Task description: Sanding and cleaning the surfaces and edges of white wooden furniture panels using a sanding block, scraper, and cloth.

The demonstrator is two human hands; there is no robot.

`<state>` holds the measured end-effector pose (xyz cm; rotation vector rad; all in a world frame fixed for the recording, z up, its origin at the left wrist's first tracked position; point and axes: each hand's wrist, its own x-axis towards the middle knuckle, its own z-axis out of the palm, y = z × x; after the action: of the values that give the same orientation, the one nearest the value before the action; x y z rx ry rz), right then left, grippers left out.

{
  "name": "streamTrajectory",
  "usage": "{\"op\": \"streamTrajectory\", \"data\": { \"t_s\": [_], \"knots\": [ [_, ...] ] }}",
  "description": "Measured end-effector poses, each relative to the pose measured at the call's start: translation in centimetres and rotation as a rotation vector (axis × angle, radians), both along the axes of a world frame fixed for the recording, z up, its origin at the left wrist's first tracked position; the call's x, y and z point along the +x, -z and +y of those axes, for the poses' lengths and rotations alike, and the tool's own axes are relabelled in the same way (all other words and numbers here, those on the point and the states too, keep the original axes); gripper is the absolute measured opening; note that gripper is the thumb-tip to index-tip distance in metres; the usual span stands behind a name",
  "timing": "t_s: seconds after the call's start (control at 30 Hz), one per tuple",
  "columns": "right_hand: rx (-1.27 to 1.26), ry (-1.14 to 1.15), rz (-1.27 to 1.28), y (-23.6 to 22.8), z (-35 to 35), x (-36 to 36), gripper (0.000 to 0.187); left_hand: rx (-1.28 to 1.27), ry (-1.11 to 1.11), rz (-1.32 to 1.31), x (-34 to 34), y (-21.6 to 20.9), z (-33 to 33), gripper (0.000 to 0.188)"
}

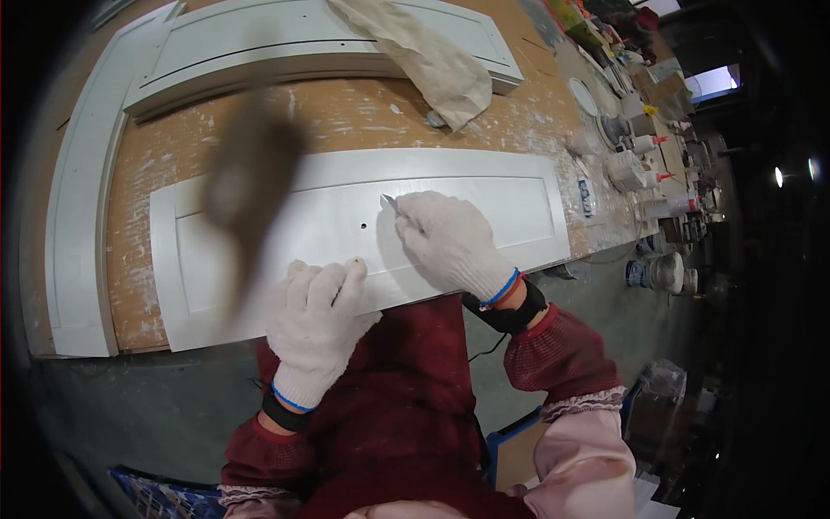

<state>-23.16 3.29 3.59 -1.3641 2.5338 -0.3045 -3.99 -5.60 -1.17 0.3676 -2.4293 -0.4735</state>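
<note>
A white panel door (277, 203) with a recessed middle lies on the worktable in front of me, a small dark hole in its face. My right hand (454, 238), in a white knit glove, is closed on a small pointed metal blade (389, 201). Only the blade's tip shows past the fingers, close to the recessed face; its handle is hidden in my grip. Resting on the panel's near edge, my left hand (317, 316) wears the same kind of glove. Its fingers are stretched out over the edge and hold nothing.
More white panels (259, 65) are stacked at the back, a beige cloth (424, 65) draped over them. Another long white piece (82, 216) lies left. Bottles and tubs (627, 169) crowd the right side. A blurred dark shape (251, 164) hides part of the panel's left.
</note>
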Motion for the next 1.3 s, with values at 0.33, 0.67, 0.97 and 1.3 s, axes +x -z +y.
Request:
{"op": "streamTrajectory", "data": {
  "t_s": [0.33, 0.67, 0.97, 1.3],
  "knots": [
    [-0.145, 0.084, 0.002, -1.8, 9.0, -3.5, 0.023, -0.039, -0.063, -0.114, 2.2, -0.8, -0.5, 0.059],
    [-0.107, -0.227, 0.194, -0.5, 9.0, -6.0, 0.028, -0.068, -0.045, -0.217, 2.9, -0.8, -0.7, 0.039],
    [0.046, -0.533, 0.268, -1.3, 1.4, -6.5, 0.025, -0.019, -0.042, -0.137, 2.9, -0.1, -0.7, 0.035],
    [0.023, -0.825, -0.19, -2.1, -1.8, -4.3, 0.021, 0.148, 0.068, -0.14, 2.8, 0.1, -1.0, 0.045]
  ]
}}
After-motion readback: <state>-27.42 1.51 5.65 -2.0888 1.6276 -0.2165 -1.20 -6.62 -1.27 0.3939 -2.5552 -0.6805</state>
